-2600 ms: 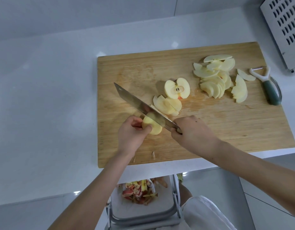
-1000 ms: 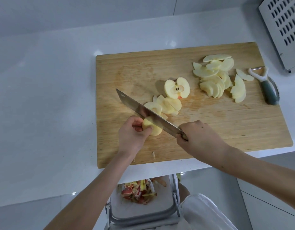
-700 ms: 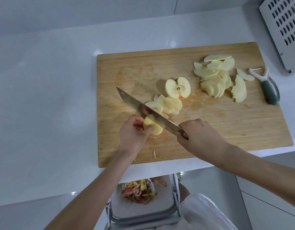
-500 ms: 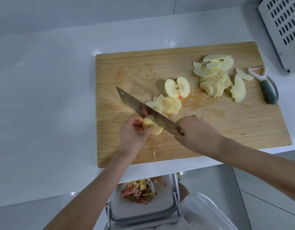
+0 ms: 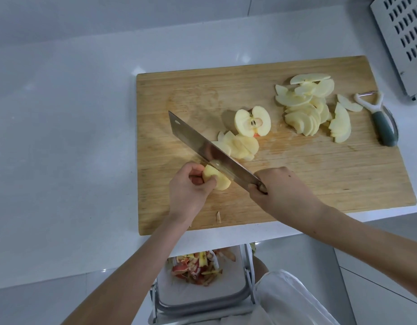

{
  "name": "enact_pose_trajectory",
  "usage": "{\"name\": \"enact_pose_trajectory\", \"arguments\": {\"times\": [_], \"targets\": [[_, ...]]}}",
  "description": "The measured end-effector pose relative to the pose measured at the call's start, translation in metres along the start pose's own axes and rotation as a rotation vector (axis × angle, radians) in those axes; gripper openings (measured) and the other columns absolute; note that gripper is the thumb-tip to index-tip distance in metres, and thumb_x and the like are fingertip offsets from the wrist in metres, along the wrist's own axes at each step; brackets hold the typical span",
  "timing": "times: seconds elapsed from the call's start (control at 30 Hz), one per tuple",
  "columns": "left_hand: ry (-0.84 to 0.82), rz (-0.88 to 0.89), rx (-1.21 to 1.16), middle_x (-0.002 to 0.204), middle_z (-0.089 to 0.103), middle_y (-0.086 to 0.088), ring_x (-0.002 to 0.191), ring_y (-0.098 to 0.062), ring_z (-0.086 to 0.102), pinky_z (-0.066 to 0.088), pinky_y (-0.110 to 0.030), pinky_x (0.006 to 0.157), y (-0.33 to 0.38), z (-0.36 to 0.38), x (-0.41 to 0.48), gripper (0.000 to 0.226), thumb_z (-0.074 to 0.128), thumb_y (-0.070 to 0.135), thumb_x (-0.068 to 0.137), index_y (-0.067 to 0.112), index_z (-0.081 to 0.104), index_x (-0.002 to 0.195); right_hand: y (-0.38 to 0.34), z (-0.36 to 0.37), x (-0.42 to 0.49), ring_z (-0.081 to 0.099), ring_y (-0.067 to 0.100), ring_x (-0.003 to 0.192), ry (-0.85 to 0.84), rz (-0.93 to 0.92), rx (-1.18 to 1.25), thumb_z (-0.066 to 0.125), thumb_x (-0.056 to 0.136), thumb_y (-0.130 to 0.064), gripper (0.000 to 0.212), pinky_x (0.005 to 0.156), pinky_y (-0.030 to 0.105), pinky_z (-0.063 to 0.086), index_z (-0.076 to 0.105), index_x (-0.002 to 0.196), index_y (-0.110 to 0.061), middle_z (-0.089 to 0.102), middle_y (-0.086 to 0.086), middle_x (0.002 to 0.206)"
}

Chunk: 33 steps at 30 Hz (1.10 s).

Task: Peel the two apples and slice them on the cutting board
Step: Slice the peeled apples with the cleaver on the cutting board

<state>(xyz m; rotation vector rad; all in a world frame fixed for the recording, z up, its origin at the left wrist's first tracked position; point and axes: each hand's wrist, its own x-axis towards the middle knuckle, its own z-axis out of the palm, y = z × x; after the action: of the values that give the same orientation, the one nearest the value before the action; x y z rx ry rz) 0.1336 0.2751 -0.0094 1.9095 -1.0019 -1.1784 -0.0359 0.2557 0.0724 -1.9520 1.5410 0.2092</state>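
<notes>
The apple piece [image 5: 218, 182] lies on the board [image 5: 320, 179], toward its front-left, pinched by the curled fingers of the left hand [image 5: 187, 192]. The knife [image 5: 209, 151] blade sits across the piece, its handle gripped by the right hand [image 5: 282, 191]. Slices [image 5: 241, 145] lie just behind the blade, a half [image 5: 252, 121] at the board's middle and a pile [image 5: 308, 109] toward its back-right. A peeler [image 5: 382, 123] lies at the board's right edge, on the desk [image 5: 62, 137]. Peels [image 5: 195, 266] sit in a bin [image 5: 202, 299] below the board's front edge.

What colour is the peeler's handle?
Grey-green, with a white head; the peeler shows in the head view, at the board's right edge.
</notes>
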Motion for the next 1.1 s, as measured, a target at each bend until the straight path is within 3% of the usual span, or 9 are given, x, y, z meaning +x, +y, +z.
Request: {"name": "enact_pose_trajectory", "arguments": {"times": [0.2, 0.43, 0.63, 0.87, 1.1], "targets": [[0.003, -0.023, -0.013, 0.084, 0.065, 0.007, 0.076, -0.008, 0.058, 0.056, -0.028, 0.074, 0.001, 0.000, 0.000, 0.025, 0.080, 0.015, 0.073, 0.021, 0.062, 0.089, -0.003, -0.003, -0.002, 0.037, 0.011, 0.049, -0.027, -0.006, -0.043, 0.043, 0.095, -0.021, 0.037, 0.043, 0.020, 0.025, 0.034, 0.060, -0.019, 0.041, -0.003, 0.059], [0.000, 0.007, -0.010, 0.083, 0.067, 0.005, 0.078, -0.014, 0.063, 0.057, -0.032, 0.074, 0.000, 0.000, -0.001, 0.026, 0.080, 0.014, 0.072, 0.028, 0.059, 0.082, -0.004, 0.001, 0.012, 0.033, 0.009, 0.049, -0.080, -0.008, -0.014, 0.045, 0.093, -0.016, 0.037, 0.044, 0.021, 0.024, 0.032, 0.058, -0.016, 0.037, -0.002, 0.057], [0.009, 0.076, 0.007, 0.081, 0.066, 0.006, 0.073, -0.010, 0.059, 0.053, -0.023, 0.069, -0.001, -0.002, -0.002, 0.028, 0.080, 0.015, 0.073, 0.030, 0.058, 0.080, -0.010, 0.025, 0.034, 0.038, 0.020, 0.059, -0.040, -0.002, 0.040, 0.044, 0.092, -0.016, 0.036, 0.045, 0.026, 0.025, 0.030, 0.058, -0.015, 0.036, 0.001, 0.060], [0.003, 0.050, 0.003, 0.085, 0.066, 0.009, 0.076, -0.005, 0.060, 0.053, -0.019, 0.070, 0.000, -0.001, -0.003, 0.024, 0.079, 0.017, 0.075, 0.028, 0.059, 0.083, -0.002, 0.007, 0.009, 0.035, 0.012, 0.049, 0.035, 0.005, 0.037, 0.046, 0.093, -0.017, 0.037, 0.044, 0.022, 0.023, 0.033, 0.058, -0.016, 0.038, -0.002, 0.054], [0.013, 0.035, 0.012, 0.082, 0.063, 0.006, 0.076, -0.009, 0.060, 0.052, -0.020, 0.070, 0.001, -0.001, -0.004, 0.026, 0.079, 0.018, 0.075, 0.029, 0.056, 0.079, -0.004, -0.003, -0.006, 0.034, 0.012, 0.048, -0.003, -0.009, -0.032, 0.045, 0.094, -0.020, 0.039, 0.043, 0.022, 0.024, 0.031, 0.058, -0.018, 0.038, -0.002, 0.056]]}}
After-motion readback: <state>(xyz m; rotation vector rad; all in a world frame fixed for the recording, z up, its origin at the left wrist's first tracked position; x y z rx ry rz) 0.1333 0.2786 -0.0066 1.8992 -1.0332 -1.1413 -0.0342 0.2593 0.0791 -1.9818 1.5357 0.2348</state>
